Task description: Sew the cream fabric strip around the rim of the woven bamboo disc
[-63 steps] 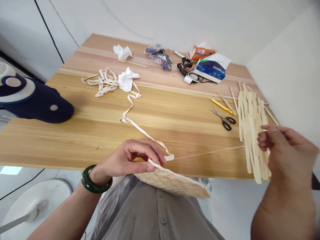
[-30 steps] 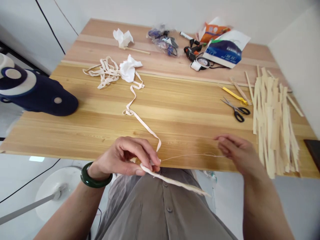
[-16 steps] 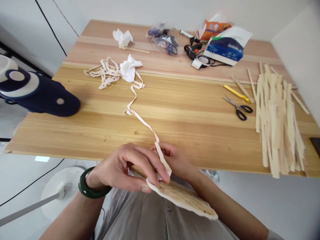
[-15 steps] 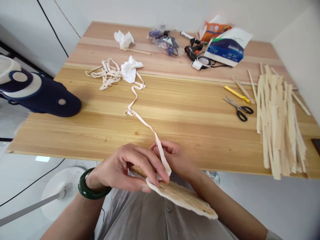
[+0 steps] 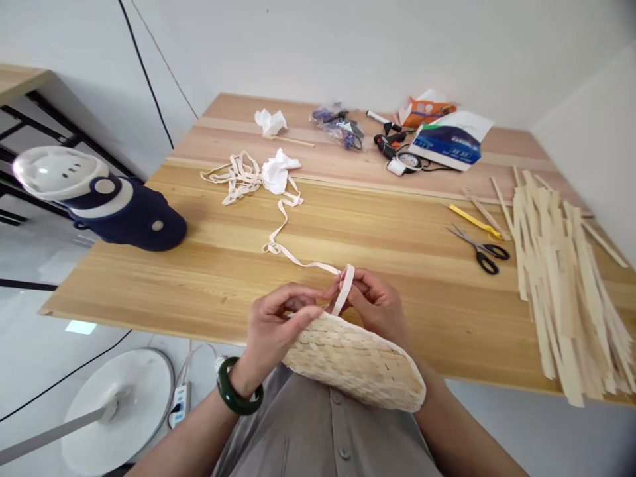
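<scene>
A woven bamboo piece [image 5: 355,361] with a white cloth-bound edge is tilted up at the table's front edge, against my shirt. My left hand [image 5: 281,328] pinches its upper left rim, thumb on the near face and fingers behind. A pale fabric tape [image 5: 344,289] loops up from that rim. Behind the loop, my right hand [image 5: 377,305] has its fingers closed near the tape and rim; its fingertips are partly hidden, and what exactly they pinch is hard to see. From there the tape trails across the table to a loose tangle at the back left.
On the right lie black-handled scissors [image 5: 481,250], a yellow cutter [image 5: 474,221] and a pile of bamboo strips [image 5: 561,278]. Further back are a tissue pack [image 5: 447,146], a glue gun [image 5: 390,142] and crumpled tissue [image 5: 279,171]. A dark blue figure-shaped object [image 5: 134,215] stands left.
The woven piece has turned so its woven face shows towards me. My right hand has come up from behind it to the rim, and the tape now forms a loop there.
</scene>
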`<move>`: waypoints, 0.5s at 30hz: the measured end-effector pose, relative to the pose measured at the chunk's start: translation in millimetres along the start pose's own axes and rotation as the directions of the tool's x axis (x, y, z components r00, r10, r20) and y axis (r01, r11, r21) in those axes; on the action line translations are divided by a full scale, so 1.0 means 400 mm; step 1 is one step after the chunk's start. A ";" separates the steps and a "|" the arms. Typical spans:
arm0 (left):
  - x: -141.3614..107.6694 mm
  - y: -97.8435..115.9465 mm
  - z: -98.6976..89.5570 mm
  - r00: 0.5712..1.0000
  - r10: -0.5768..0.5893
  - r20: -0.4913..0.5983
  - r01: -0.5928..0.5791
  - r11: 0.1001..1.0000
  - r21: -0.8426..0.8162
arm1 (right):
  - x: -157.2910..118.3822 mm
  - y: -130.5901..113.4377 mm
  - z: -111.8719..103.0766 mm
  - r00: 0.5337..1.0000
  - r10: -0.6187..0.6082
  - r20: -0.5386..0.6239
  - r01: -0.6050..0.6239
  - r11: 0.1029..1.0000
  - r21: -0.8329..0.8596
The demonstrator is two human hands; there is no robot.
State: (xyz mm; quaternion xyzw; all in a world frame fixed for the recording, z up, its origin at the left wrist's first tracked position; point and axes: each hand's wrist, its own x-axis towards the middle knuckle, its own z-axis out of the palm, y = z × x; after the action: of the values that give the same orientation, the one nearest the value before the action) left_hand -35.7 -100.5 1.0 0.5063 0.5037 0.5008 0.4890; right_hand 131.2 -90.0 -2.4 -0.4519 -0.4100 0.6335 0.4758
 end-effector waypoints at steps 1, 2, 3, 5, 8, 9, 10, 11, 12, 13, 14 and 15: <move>0.004 -0.002 0.010 0.998 0.009 -0.070 -0.007 1.000 0.029 | 0.002 -0.002 0.000 1.000 0.016 -0.006 -0.016 1.000 -0.005; 0.009 -0.003 0.018 0.993 0.002 -0.122 0.003 0.999 0.043 | 0.003 -0.006 0.002 0.999 0.033 -0.010 -0.033 0.999 -0.010; 0.014 -0.002 0.025 0.988 -0.018 -0.152 0.025 0.999 0.048 | 0.005 -0.009 0.003 0.998 0.055 -0.003 -0.055 0.998 -0.016; 0.025 0.005 0.034 0.989 -0.055 -0.136 0.063 0.997 0.051 | 0.009 -0.017 0.008 0.994 0.110 0.015 -0.110 0.994 -0.024; 0.034 0.016 0.041 0.995 -0.073 -0.064 0.076 0.996 0.047 | 0.017 -0.028 0.015 0.982 0.188 0.011 -0.188 0.982 -0.028; 0.035 0.019 0.042 0.996 -0.077 -0.049 0.079 0.996 0.036 | 0.019 -0.030 0.016 0.978 0.207 0.006 -0.207 0.978 -0.031; 0.036 0.021 0.043 0.995 -0.087 -0.039 0.087 0.996 0.019 | 0.021 -0.031 0.017 0.975 0.220 0.000 -0.220 0.975 -0.032; 0.036 0.022 0.045 0.994 -0.105 -0.030 0.105 0.994 0.003 | 0.023 -0.032 0.017 0.973 0.230 -0.001 -0.230 0.973 -0.032; 0.036 0.023 0.047 0.992 -0.127 -0.025 0.127 0.992 -0.013 | 0.023 -0.031 0.016 0.972 0.234 0.000 -0.234 0.972 -0.032; 0.035 0.023 0.048 0.988 -0.150 -0.024 0.150 0.988 -0.025 | 0.024 -0.030 0.015 0.972 0.234 0.007 -0.234 0.972 -0.034; 0.035 0.023 0.050 0.985 -0.171 -0.027 0.171 0.985 -0.033 | 0.024 -0.028 0.012 0.973 0.231 0.022 -0.229 0.972 -0.043; 0.034 0.023 0.051 0.982 -0.186 -0.033 0.185 0.982 -0.036 | 0.024 -0.027 0.007 0.972 0.228 0.050 -0.225 0.972 -0.062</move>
State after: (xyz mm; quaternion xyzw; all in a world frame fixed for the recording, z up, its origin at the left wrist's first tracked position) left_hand -15.2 -86.6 9.8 0.4399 0.5495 0.4702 0.5324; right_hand 129.8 -78.7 6.6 -0.4908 -0.3868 0.6844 0.3756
